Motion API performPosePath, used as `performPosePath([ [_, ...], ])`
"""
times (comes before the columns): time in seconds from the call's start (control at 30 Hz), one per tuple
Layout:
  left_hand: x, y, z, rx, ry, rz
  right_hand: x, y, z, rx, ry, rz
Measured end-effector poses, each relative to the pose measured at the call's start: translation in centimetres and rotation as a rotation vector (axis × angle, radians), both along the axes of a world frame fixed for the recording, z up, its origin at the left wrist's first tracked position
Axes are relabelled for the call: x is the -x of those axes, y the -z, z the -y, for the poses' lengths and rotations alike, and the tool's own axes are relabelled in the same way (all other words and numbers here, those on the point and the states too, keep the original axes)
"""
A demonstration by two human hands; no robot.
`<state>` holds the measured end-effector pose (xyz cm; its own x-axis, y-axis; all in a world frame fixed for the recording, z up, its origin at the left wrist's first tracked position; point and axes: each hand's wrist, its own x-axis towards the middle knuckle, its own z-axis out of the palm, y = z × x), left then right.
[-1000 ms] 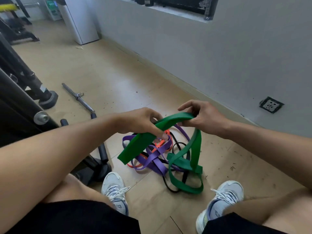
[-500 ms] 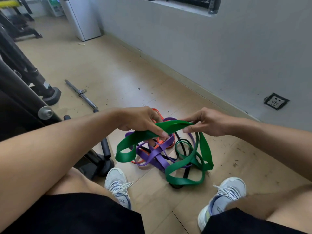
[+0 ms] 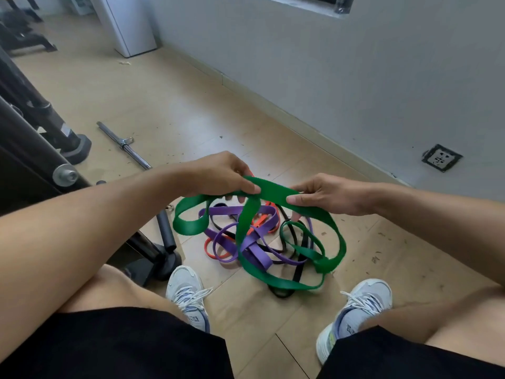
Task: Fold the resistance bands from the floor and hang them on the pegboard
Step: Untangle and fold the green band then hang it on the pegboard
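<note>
Down by the knees, two hands lifted over a tangle of bands. Left hand [image 3: 224, 176] with a narrow grip, thumb and fingertips pinching a wide green band [image 3: 273, 191] at its raised upper stretch. Right hand [image 3: 328, 195] just beside, thumb pressed flat on top of the same stretch, fingers curled beneath, likewise a tight grip on the green band. Between the two hands, a short taut flat span of green; from there, loops drooping to the left and to the right and trailing down to the floor [image 3: 169, 105], the lowest loop lying near the right shoe [image 3: 355, 310]. Under the green loops, on the floor, a heap of more bands: purple band [image 3: 257, 244] folded over itself, orange band [image 3: 210, 250] peeking out at the left edge and again near the middle, thin black band [image 3: 297, 272] running through to the near side. Left shoe [image 3: 188, 294] near the heap's left side. Further left, a metal bar [image 3: 123, 144] lying on the floor and dark machine frame [image 3: 32, 149] at the edge. Grey wall [image 3: 355, 77] to the right, with a socket [image 3: 441, 157] low on it.
</note>
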<state>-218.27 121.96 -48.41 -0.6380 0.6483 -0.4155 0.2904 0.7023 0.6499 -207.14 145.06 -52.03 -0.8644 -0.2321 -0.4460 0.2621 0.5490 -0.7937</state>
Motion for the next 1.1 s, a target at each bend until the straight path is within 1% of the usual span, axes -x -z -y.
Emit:
performPosePath([
  [0.1,0.0,-0.3,0.0,-0.112,-0.050,0.014,0.2,0.2,0.1,0.138,0.065,0.072],
  [0.17,-0.3,-0.6,-0.1,-0.182,-0.061,0.025,0.4,0.2,0.4,0.170,0.081,0.094],
  [0.23,-0.7,-0.9,-0.4,-0.247,-0.059,0.036,0.4,0.3,0.8,0.113,0.051,0.081],
  [0.37,-1.4,-1.7,-0.8,-0.408,-0.073,0.089,0.4,0.7,2.3,-0.055,-0.051,-0.038],
  [0.53,-1.2,-2.4,-0.6,-0.558,-0.181,0.094,0.9,0.8,2.1,-0.062,0.057,-0.106],
  [0.63,-0.5,-2.2,-0.2,-0.640,-0.252,0.073,0.8,1.1,1.6,-0.077,0.080,-0.097],
  [0.73,-0.8,-2.2,-0.4,-0.689,-0.273,0.092,0.6,1.3,1.4,-0.102,0.047,-0.066],
  [0.87,-1.3,-2.1,-1.3,-0.776,-0.325,0.253,0.3,1.3,1.6,-0.054,0.016,-0.011],
  [0.93,-1.6,-2.2,-1.7,-0.813,-0.347,0.287,0.4,1.4,2.1,-0.050,0.017,-0.043],
  [1.0,-1.8,-2.2,-1.9,-0.836,-0.383,0.285,0.7,1.9,2.3,-0.097,0.069,-0.123],
  [1.07,-1.4,-2.1,-1.8,-0.820,-0.385,0.272,1.0,2.2,2.0,-0.163,0.114,-0.177],
  [1.1,-1.2,-1.9,-1.6,-0.778,-0.383,0.237,1.1,2.3,1.7,-0.179,0.131,-0.181],
])
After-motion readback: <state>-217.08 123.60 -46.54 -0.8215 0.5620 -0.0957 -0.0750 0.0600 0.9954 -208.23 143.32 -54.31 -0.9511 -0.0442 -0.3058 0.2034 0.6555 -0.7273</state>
